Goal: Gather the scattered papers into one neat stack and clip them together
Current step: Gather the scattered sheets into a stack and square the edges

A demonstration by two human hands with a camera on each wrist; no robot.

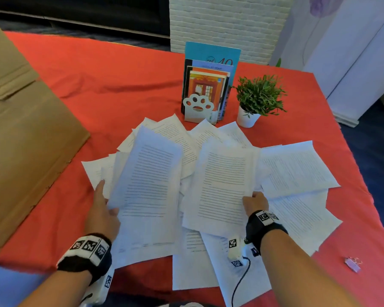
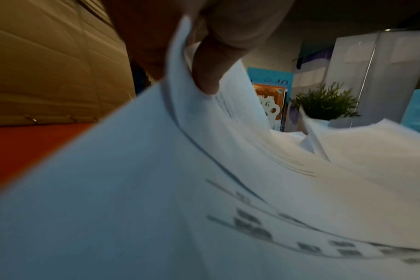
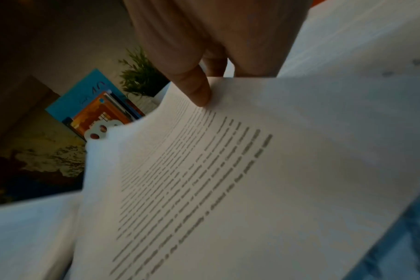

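Note:
Several printed white papers (image 1: 297,171) lie fanned and overlapping on the red tablecloth (image 1: 120,85). My left hand (image 1: 104,209) pinches the left edge of a raised sheet (image 1: 146,173), thumb on top; the left wrist view shows that thumb (image 2: 211,62) pressing curled sheets (image 2: 228,136). My right hand (image 1: 255,202) pinches the lower right corner of another lifted sheet (image 1: 222,187); in the right wrist view its thumb (image 3: 194,87) sits on the printed page (image 3: 228,170). A small binder clip (image 1: 352,264) lies alone at the table's right front.
A big cardboard box (image 1: 24,140) fills the left side. Behind the papers stand books in a white paw-shaped bookend (image 1: 197,107) and a small potted plant (image 1: 257,100). White cabinets (image 1: 352,52) are at the back right.

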